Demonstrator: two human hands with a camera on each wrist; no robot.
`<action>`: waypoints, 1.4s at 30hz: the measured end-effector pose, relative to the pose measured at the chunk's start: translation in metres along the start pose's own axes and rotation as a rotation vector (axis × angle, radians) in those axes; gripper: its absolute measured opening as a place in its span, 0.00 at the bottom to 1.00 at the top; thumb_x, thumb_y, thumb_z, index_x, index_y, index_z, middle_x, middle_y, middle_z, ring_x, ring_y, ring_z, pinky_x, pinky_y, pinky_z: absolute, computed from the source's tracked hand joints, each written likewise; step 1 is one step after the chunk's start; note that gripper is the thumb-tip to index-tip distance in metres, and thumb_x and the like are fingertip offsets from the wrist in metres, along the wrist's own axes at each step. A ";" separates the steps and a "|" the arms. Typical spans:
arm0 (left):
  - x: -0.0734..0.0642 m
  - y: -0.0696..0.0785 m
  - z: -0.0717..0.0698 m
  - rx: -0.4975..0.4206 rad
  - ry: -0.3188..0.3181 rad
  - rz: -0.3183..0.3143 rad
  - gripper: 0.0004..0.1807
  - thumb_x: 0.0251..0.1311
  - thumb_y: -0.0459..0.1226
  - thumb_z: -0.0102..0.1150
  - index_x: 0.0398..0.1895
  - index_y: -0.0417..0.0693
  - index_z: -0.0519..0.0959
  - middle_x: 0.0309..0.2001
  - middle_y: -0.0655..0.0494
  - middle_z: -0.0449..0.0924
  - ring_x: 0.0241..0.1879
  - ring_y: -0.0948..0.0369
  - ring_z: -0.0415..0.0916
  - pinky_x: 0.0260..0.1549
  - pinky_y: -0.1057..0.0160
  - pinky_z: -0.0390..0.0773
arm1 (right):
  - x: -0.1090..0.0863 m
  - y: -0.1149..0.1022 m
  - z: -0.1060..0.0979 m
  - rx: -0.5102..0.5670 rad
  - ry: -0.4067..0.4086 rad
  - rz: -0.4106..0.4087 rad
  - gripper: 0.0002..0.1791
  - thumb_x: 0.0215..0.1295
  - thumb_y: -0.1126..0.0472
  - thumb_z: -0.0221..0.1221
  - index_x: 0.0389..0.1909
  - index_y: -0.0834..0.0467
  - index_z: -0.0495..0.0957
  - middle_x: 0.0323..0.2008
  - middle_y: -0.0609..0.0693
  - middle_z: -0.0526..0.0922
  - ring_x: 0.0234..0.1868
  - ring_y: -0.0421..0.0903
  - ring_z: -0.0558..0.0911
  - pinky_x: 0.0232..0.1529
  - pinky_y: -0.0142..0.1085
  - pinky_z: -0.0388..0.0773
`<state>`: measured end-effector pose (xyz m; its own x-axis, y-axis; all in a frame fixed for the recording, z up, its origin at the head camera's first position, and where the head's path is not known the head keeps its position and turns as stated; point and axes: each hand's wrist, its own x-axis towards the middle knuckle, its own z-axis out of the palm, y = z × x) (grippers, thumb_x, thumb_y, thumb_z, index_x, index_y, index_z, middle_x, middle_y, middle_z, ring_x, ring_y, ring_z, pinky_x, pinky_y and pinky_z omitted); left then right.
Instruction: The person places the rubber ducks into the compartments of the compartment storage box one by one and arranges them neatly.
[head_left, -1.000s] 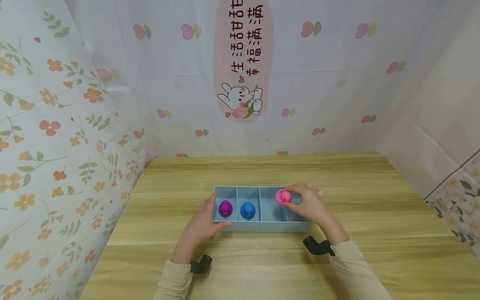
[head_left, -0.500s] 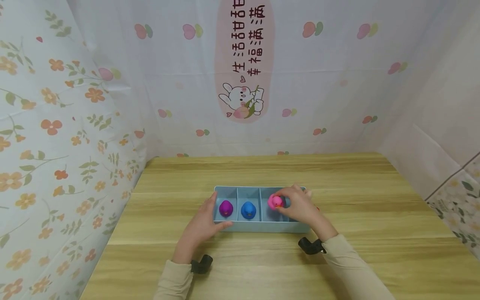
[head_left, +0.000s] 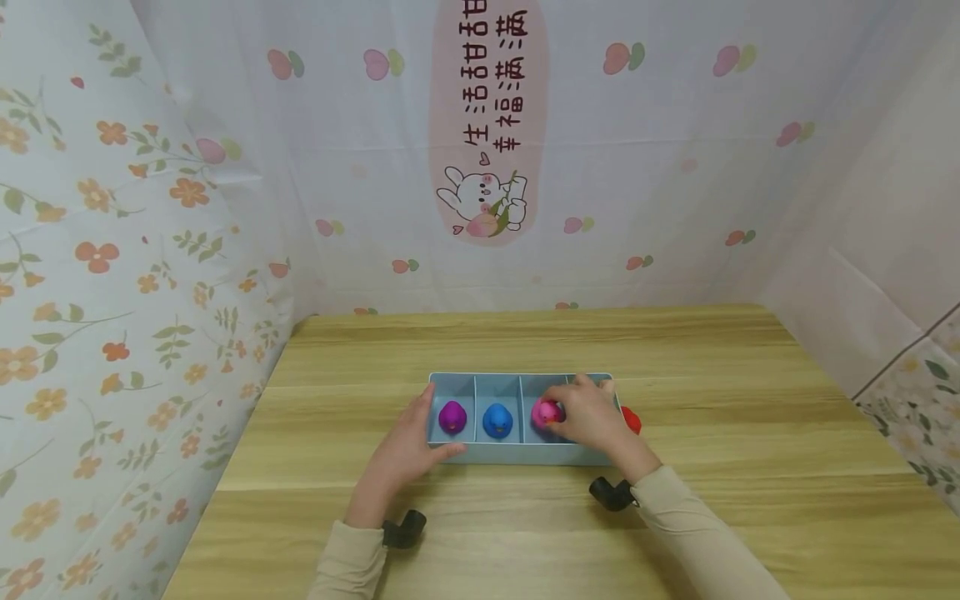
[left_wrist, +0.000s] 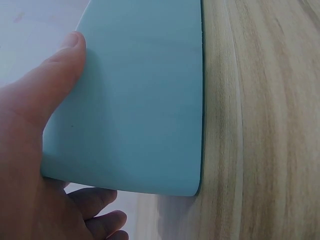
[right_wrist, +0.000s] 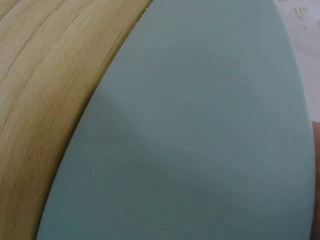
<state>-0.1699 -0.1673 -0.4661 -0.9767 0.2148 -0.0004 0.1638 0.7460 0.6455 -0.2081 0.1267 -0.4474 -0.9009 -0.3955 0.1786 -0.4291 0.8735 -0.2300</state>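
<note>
A light blue tray (head_left: 517, 454) with a single row of compartments lies on the table. My left hand (head_left: 408, 442) holds its left end, the thumb against the front wall; the left wrist view shows this thumb (left_wrist: 67, 62) on the blue wall and fingers at the end. A purple rubber duck (head_left: 452, 417) sits in the leftmost compartment and a blue rubber duck (head_left: 497, 421) in the one beside it. My right hand (head_left: 596, 417) pinches a pink rubber duck (head_left: 546, 413) down inside the third compartment. In the right wrist view the tray wall (right_wrist: 190, 120) hides most of that hand.
Just past the tray's right end is a red object (head_left: 631, 420), partly hidden by my right hand. The wooden table (head_left: 510, 533) extends around the tray. Patterned cloth (head_left: 360, 167) hangs behind and along both sides.
My right hand has carried the pink duck left and down, from above the right-hand divider into the third compartment. The red object has come into view at right. My left hand stays put.
</note>
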 end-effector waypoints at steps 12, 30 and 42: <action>0.000 -0.001 0.000 -0.009 -0.002 -0.007 0.60 0.48 0.61 0.66 0.76 0.46 0.44 0.74 0.40 0.51 0.72 0.42 0.51 0.66 0.42 0.59 | 0.007 -0.009 0.001 -0.021 -0.092 0.057 0.18 0.42 0.52 0.76 0.35 0.48 0.83 0.33 0.44 0.86 0.39 0.46 0.66 0.35 0.46 0.52; 0.000 -0.004 0.003 -0.001 0.011 0.000 0.61 0.47 0.62 0.65 0.76 0.47 0.45 0.73 0.40 0.52 0.72 0.43 0.52 0.67 0.43 0.59 | 0.006 -0.014 -0.005 -0.033 -0.149 0.097 0.22 0.40 0.49 0.76 0.37 0.51 0.83 0.31 0.46 0.84 0.41 0.48 0.66 0.34 0.45 0.52; -0.001 -0.002 0.002 -0.014 0.001 -0.017 0.61 0.46 0.62 0.66 0.77 0.50 0.44 0.74 0.43 0.51 0.72 0.44 0.52 0.66 0.43 0.60 | -0.002 -0.002 -0.024 0.128 -0.018 0.091 0.18 0.47 0.53 0.73 0.40 0.53 0.84 0.35 0.45 0.86 0.38 0.46 0.71 0.37 0.46 0.51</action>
<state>-0.1685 -0.1673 -0.4689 -0.9794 0.2019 -0.0108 0.1454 0.7403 0.6563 -0.2039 0.1329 -0.4245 -0.9371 -0.3222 0.1340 -0.3490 0.8633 -0.3647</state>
